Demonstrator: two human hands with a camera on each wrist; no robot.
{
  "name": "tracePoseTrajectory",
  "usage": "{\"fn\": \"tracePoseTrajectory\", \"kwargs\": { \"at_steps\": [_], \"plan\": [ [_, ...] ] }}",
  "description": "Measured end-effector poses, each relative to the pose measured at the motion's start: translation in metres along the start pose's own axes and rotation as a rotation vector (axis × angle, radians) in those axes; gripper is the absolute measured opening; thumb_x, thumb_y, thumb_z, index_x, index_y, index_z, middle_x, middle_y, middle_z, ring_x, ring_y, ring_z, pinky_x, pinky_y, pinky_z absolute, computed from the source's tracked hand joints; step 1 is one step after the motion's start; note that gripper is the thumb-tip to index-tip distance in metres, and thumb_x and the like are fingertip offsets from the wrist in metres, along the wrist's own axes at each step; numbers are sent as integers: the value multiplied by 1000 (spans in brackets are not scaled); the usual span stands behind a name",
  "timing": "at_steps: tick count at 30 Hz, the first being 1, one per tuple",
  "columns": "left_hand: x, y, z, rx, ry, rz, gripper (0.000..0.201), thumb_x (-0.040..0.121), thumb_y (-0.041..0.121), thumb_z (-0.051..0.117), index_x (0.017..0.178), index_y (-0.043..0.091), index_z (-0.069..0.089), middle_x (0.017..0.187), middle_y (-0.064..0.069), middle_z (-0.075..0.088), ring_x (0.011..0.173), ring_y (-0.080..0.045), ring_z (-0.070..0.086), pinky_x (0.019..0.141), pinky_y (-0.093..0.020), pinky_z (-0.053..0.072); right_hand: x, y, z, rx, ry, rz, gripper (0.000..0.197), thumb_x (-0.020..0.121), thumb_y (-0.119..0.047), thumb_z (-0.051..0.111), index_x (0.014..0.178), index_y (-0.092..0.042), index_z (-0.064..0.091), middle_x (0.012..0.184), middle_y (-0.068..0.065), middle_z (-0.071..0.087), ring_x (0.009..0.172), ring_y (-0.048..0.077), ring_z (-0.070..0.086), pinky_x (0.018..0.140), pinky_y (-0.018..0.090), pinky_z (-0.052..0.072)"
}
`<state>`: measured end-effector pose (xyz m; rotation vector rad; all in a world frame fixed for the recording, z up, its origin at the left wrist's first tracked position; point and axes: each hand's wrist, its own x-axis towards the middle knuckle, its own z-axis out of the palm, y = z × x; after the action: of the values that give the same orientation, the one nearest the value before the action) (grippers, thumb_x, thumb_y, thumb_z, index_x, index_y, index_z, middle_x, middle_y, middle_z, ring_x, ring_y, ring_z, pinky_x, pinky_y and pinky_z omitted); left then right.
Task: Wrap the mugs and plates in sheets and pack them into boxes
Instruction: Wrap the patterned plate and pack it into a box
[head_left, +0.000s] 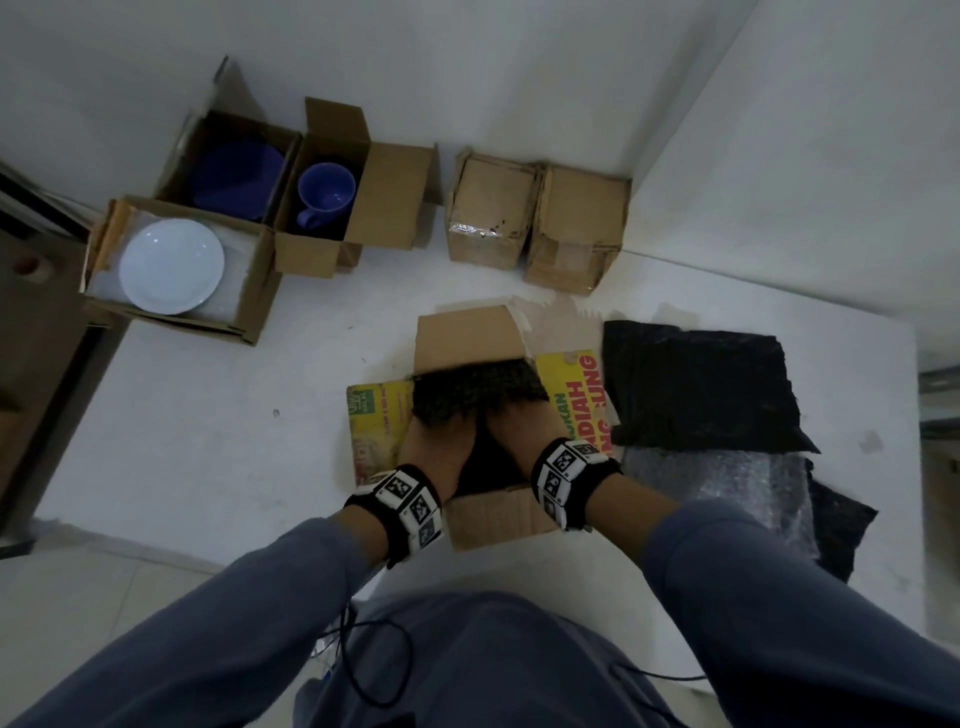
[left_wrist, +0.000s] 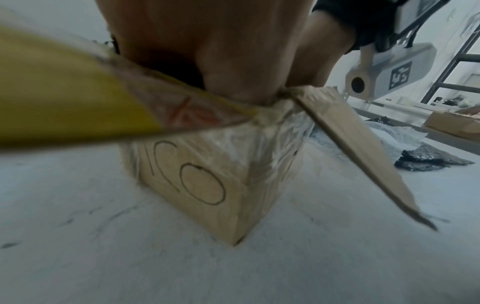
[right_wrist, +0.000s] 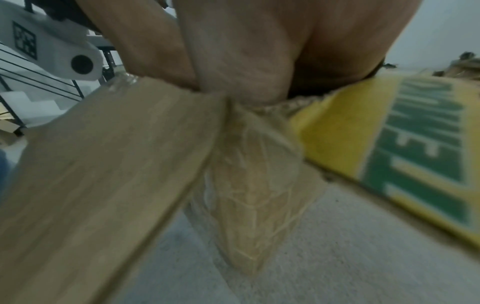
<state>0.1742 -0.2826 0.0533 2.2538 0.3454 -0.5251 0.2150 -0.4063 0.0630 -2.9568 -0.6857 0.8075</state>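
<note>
An open cardboard box (head_left: 488, 519) with yellow printed flaps (head_left: 376, 415) stands on the white floor in front of me. Inside it lies a bundle wrapped in a dark sheet (head_left: 478, 395). My left hand (head_left: 436, 441) and right hand (head_left: 514, 431) both reach down into the box against the bundle, and their fingers are hidden under it. In the left wrist view the left hand (left_wrist: 221, 51) dips past the rim of the box (left_wrist: 207, 185). The right wrist view shows the right hand (right_wrist: 246, 51) going in at a taped corner (right_wrist: 249, 195).
At the back left, open boxes hold a white plate (head_left: 171, 265), a blue plate (head_left: 236, 176) and a blue mug (head_left: 324, 195). Two closed taped boxes (head_left: 491, 218) stand by the wall. Black sheets (head_left: 701, 389) and bubble wrap (head_left: 727, 488) lie to the right.
</note>
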Motion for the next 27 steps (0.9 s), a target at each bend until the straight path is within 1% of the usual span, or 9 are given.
{"fn": "tracePoseTrajectory", "kwargs": {
  "at_steps": [3,5,6,8,11,16,22,25,27],
  "plan": [
    [8,-8,3,349,-25,114,52,103,35,27,151,17,24,153,-7,34,137,-24,36,114,-27,25,0,-8,-6,18,50,-19,24,95,0,45,109,4,64,111,26,63,101,41,61,89,46,48],
    [4,0,6,533,2,184,48,103,25,28,150,13,26,149,-12,38,135,-28,38,113,-31,26,1,-10,-7,4,93,-12,10,87,4,58,92,7,66,91,25,66,80,38,66,66,40,52],
    [1,4,3,611,7,175,46,104,19,32,149,12,27,146,-13,39,133,-30,40,113,-35,29,1,-10,-6,23,72,-4,14,91,3,53,97,7,65,96,25,66,84,39,66,67,41,51],
    [4,11,0,695,4,174,44,104,15,36,147,10,28,144,-15,40,130,-32,43,109,-37,35,4,-9,-3,-13,-34,3,28,100,-3,36,119,3,56,118,21,61,105,38,61,84,43,49],
    [9,19,-7,755,-131,130,49,102,16,42,148,10,26,138,-16,46,120,-34,51,96,-39,45,6,-7,-3,-9,-141,10,35,103,-8,36,136,1,45,134,20,53,120,34,54,101,41,44],
    [12,26,-12,894,-243,191,65,98,14,47,153,8,13,136,-20,44,121,-35,50,94,-40,44,12,-7,-7,2,-189,16,31,102,-10,37,130,0,47,125,20,58,112,35,59,91,42,49],
    [7,27,-11,960,-276,143,46,101,12,42,146,9,31,140,-16,43,125,-32,49,102,-38,44,3,-9,-23,-65,-268,-49,28,98,-5,42,119,3,58,117,19,63,104,34,63,83,40,52],
    [-3,33,-17,926,-264,148,45,102,10,40,145,5,29,144,-18,37,129,-33,43,108,-39,38,-14,-12,-40,-156,-218,-161,29,94,-1,48,120,4,60,119,20,60,106,36,62,83,41,51],
    [-10,38,-29,893,-323,196,40,100,8,42,140,5,39,139,-19,45,123,-33,49,102,-39,43,-30,-12,-49,-169,-75,-223,24,90,-1,55,113,-1,63,112,17,61,101,36,62,79,42,50]
  ]
}}
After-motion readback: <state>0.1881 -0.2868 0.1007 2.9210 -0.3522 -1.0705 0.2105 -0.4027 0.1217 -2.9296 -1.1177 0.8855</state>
